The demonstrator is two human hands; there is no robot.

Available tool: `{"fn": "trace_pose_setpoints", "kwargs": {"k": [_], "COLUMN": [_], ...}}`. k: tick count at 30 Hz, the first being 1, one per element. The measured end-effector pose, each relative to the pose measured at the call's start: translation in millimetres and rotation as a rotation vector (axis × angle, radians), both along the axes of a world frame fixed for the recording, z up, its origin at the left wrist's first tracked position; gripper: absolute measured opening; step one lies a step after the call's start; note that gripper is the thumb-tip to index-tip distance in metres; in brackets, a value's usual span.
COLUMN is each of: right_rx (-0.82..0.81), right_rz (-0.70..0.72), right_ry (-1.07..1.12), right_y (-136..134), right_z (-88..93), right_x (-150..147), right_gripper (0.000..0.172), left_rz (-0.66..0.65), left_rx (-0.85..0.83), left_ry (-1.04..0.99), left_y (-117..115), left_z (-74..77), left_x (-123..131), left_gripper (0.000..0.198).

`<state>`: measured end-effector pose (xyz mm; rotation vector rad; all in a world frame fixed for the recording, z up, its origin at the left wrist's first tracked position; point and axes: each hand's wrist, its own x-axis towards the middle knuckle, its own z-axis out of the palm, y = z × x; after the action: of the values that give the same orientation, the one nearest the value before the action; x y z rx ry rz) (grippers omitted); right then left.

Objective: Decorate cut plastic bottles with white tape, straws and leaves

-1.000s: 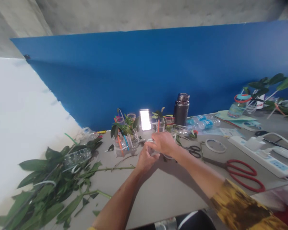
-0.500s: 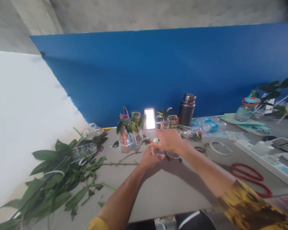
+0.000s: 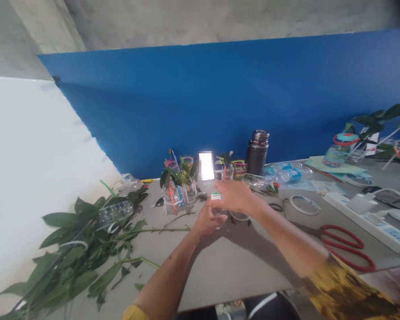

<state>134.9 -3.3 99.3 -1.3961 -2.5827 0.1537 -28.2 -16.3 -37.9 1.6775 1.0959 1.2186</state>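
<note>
My left hand (image 3: 206, 222) grips a small clear plastic bottle piece (image 3: 217, 211) with a white and green top (image 3: 215, 196). My right hand (image 3: 236, 198) hangs just beside that top, its fingers extended and holding nothing. Below the hands lies a clear plastic ring (image 3: 239, 216) on the grey table (image 3: 240, 262). Left of them stand cut-bottle vases (image 3: 177, 195) holding green leaves and coloured straws. A bundle of long leafy stems (image 3: 73, 240) lies further left, with a ribbed plastic bottle (image 3: 115, 214) on it.
Behind stand a dark steel thermos (image 3: 256, 153) and water bottles (image 3: 285, 174). To the right lie small black scissors (image 3: 276, 206), a tape roll (image 3: 303, 205), red-handled scissors (image 3: 343, 246) and a white power strip (image 3: 366, 220). A blue board (image 3: 220, 102) rises behind the table.
The view has swung left and settled. My right hand has risen off the bottle piece, and its white and green top now shows between my hands.
</note>
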Motion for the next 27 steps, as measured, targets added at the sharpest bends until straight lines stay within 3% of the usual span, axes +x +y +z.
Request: {"fn": "trace_pose_setpoints", "kwargs": {"k": [3,6,8,10,13,17,19,24,27], "right_rx": [0.033,0.022,0.033,0.047,0.035,-0.041,-0.037,-0.001,0.003], "right_rz": [-0.081,0.099,0.223,0.236,0.12,-0.008,-0.097,-0.593,-0.812], "right_ry": [0.004,0.171,0.358,0.528,0.642,0.587,0.562,0.269,0.149], "right_y": [-1.5,2.3,7.6,13.5,20.9,25.5,26.1,30.2,37.2], "right_z": [-4.3,-4.7,-4.3,-6.3,-19.5,-52.7,-67.2,-79.7,-84.0], "right_x": [-6.8,-0.1,10.8,24.3,47.3,85.0,107.5,171.1,207.6], "right_gripper": [0.036,0.021,0.028,0.039,0.044,0.039,0.038,0.041,0.043], "left_rz": [0.019,-0.023,-0.015,0.051,0.116,0.06,0.029,0.087,0.13], "left_rx": [0.005,-0.022,-0.046,-0.053,-0.055,-0.049,-0.066,-0.108,-0.072], "left_ry": [-0.007,-0.064,-0.052,-0.008,0.008,-0.018,-0.008,0.076,0.058], "left_y": [3.4,5.2,5.0,4.4,5.7,10.6,11.0,6.6,5.6], "left_z": [-4.0,-6.2,-7.3,-8.2,-9.4,-9.5,-8.5,-3.0,0.4], "left_x": [-0.5,-2.4,-4.2,-5.9,-8.6,-13.2,-15.2,-15.0,-11.8], "left_gripper": [0.051,0.061,0.059,0.053,0.058,0.081,0.081,0.088,0.076]}}
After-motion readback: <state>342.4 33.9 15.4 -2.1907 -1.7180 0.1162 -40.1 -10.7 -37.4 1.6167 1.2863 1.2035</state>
